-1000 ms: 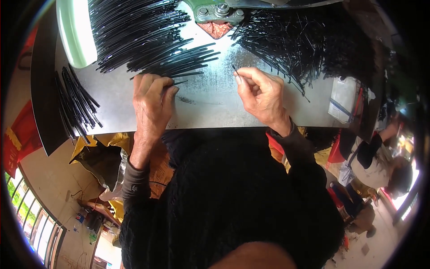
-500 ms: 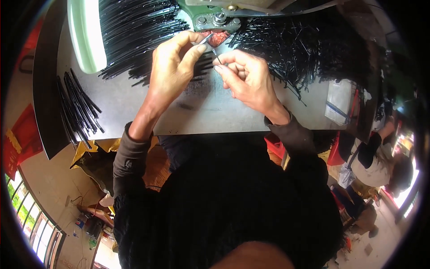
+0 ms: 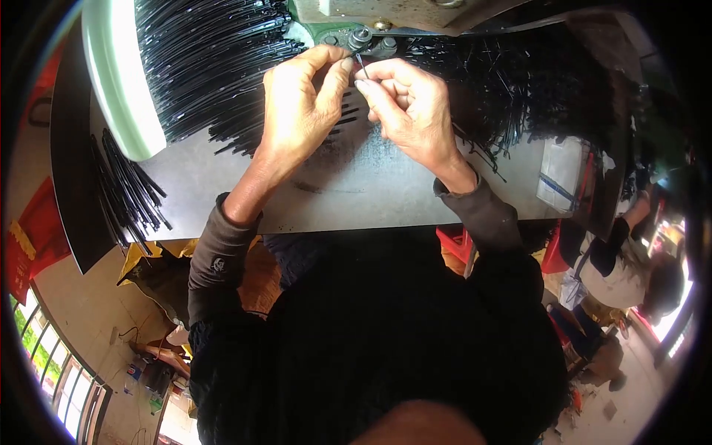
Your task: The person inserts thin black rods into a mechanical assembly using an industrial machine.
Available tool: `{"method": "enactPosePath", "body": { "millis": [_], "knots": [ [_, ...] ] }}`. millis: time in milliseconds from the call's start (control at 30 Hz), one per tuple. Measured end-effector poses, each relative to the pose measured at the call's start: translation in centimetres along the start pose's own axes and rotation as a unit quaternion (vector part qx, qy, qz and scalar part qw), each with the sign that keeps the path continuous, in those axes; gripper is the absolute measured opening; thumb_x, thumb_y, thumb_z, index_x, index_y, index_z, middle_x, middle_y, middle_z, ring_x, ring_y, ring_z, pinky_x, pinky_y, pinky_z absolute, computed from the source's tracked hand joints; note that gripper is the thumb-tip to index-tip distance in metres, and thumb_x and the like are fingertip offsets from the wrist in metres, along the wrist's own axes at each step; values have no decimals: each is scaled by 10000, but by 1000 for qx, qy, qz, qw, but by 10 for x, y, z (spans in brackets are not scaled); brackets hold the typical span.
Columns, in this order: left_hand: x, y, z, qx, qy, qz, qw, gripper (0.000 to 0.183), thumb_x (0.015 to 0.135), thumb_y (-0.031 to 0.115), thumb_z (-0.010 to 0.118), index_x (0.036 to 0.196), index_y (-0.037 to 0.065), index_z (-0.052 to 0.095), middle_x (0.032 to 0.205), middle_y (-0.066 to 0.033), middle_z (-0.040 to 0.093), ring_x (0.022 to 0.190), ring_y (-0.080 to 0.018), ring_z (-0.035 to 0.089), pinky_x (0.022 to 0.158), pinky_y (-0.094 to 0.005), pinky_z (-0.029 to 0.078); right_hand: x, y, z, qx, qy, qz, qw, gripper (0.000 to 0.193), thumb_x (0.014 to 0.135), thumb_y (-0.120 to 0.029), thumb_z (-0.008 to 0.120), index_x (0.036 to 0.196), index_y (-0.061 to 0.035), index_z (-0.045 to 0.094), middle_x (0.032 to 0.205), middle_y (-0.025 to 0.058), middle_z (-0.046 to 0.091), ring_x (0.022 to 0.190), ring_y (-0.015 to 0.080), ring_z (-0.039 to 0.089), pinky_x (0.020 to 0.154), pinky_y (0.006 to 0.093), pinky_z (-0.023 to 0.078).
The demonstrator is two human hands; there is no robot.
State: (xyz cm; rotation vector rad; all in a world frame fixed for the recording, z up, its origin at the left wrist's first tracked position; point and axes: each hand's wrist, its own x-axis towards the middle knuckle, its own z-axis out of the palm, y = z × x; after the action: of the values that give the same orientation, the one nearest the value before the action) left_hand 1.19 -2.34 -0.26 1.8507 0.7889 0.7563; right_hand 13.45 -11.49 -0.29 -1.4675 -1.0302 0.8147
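My left hand [image 3: 300, 104] is raised under the front of a green machine [image 3: 319, 31], its thumb and forefinger pinched together. What lies in that pinch is too small and dark to make out. Close on its right, my right hand [image 3: 414, 107] grips a short thin black wire [image 3: 363, 65] with a pale tip, held between thumb and forefinger. The wire's tip points up toward the bolts [image 3: 360, 35] on the machine, almost touching the left fingertips. Long black wires [image 3: 215, 67] lie in a dense heap left of the machine; shorter, tangled black wires [image 3: 489, 89] cover the right.
A bright lamp [image 3: 122, 81] arches over the metal table [image 3: 356, 204] at the left. Below it, a loose bundle of black wires [image 3: 130, 189] overhangs the front edge. A pale box [image 3: 560, 174] stands at the right. Another person [image 3: 623, 271] sits beyond it.
My left hand has shifted slightly right, toward the right hand. The pale piece in its fingers no longer shows, and the red rag below the bolts is now mostly hidden. The view has tilted slightly.
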Motion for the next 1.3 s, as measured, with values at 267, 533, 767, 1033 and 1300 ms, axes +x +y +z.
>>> {"method": "enactPosePath", "body": {
  "millis": [267,533,767,1033,1300],
  "knots": [
    [2,-6,2,145,44,132,980,134,817,28,642,945,-12,640,739,-90,648,621,-132,604,589,-239,475,3,-2,-4,76,-15,68,995,92,866,-58,601,906,22,622,601,11,584,498,28,514,427,175,400],
    [23,-1,4,182,68,236,952,41,797,41,613,823,16,594,671,-104,600,621,-262,610,564,-333,487,20,0,-6,213,4,109,971,140,877,-104,604,944,17,630,682,18,605,529,28,526,401,159,406],
    [22,-1,3,134,51,172,975,39,785,37,615,810,15,595,679,-113,606,632,-269,617,579,-338,494,20,2,-4,181,0,85,980,161,880,-116,604,954,26,624,679,21,602,535,31,530,402,162,411],
    [22,2,-4,327,28,258,909,165,764,81,616,916,22,598,727,-101,611,615,-244,628,530,-330,491,21,2,-8,193,-1,111,975,137,891,-107,581,940,13,626,677,17,600,522,31,516,402,157,399],
    [12,7,-2,246,-4,216,945,290,710,9,602,995,-18,558,766,-162,609,636,-311,620,538,-353,482,21,-12,-2,203,-7,172,964,225,924,-213,552,849,-13,621,585,10,548,431,36,451,381,173,366]
  ]
}}
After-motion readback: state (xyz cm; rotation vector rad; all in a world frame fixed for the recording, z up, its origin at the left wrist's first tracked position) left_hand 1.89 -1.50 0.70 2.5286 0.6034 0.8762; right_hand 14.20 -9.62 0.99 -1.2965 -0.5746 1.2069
